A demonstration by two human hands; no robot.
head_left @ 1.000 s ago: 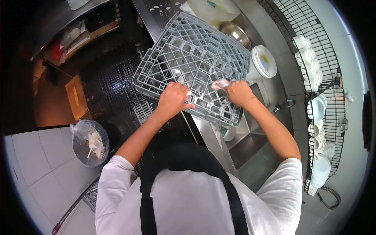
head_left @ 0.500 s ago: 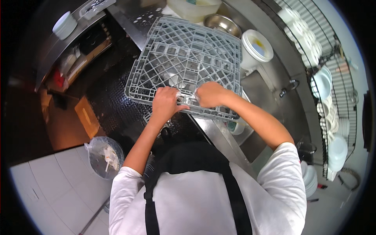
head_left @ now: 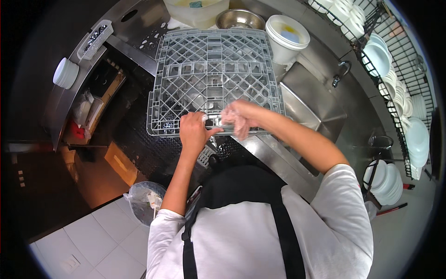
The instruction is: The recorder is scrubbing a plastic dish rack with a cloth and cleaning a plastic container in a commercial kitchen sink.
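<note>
A grey plastic dishwasher rack [head_left: 214, 95] with a lattice face is in front of me. My left hand [head_left: 193, 130] is closed over its near edge, left of the middle, with the thumb stretched to the right along the rim. A little whitish foam shows by the fingers. Just to the right, my right hand [head_left: 240, 117] is at the same edge, smeared by motion. Its fingers are blurred, so whether they hold anything does not show.
Behind the rack are a metal bowl [head_left: 240, 19], a cloudy plastic tub [head_left: 195, 16] and a white bucket [head_left: 288, 39]. A steel sink [head_left: 313, 95] lies right, below a wire shelf of white dishes. A lined bin [head_left: 145, 204] stands at lower left.
My view has turned, and the rack now appears squarer to me. My left hand keeps its hold on the near edge. My right hand has gone from a clear fist to a blur there.
</note>
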